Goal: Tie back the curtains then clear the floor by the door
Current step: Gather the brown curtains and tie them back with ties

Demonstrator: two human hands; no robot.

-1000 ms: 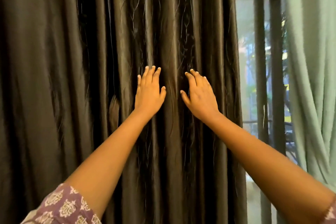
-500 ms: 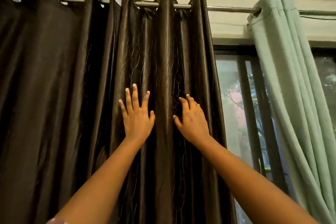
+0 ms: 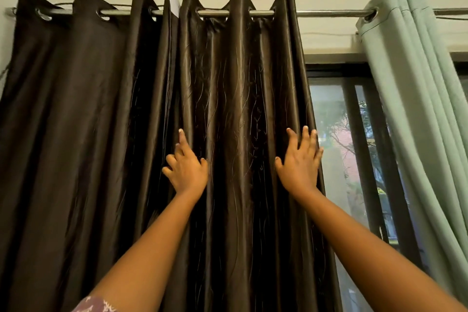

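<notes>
Here, in the head view, two dark curtains hang from a rod by eyelets: a plain brown curtain on the left and a patterned curtain beside it, their edges meeting under a small white tag. Further right, a green curtain is bunched at the far end of the rod. Between the patterned and green curtains shows a bare strip of window with dark bars and trees outside.

The left hand lies on the patterned curtain near its left edge, one finger straight up the fabric and the others loosely bent; it presses more than grips, and I see no fold pinched. The right hand rests flat against the curtain's right edge, fingers spread and straight, holding nothing.

As for progress, the task looks barely begun. The patterned curtain is partly pushed into folds but not gathered, and no tie, cord or hook shows on any curtain. The brown curtain hangs loose too. The green one is bunched, though whether it is tied lower down I cannot tell. The hands seem set to gather the patterned panel between them. The floor and the door area are out of view, so the clearing step cannot be judged; it probably remains.
</notes>
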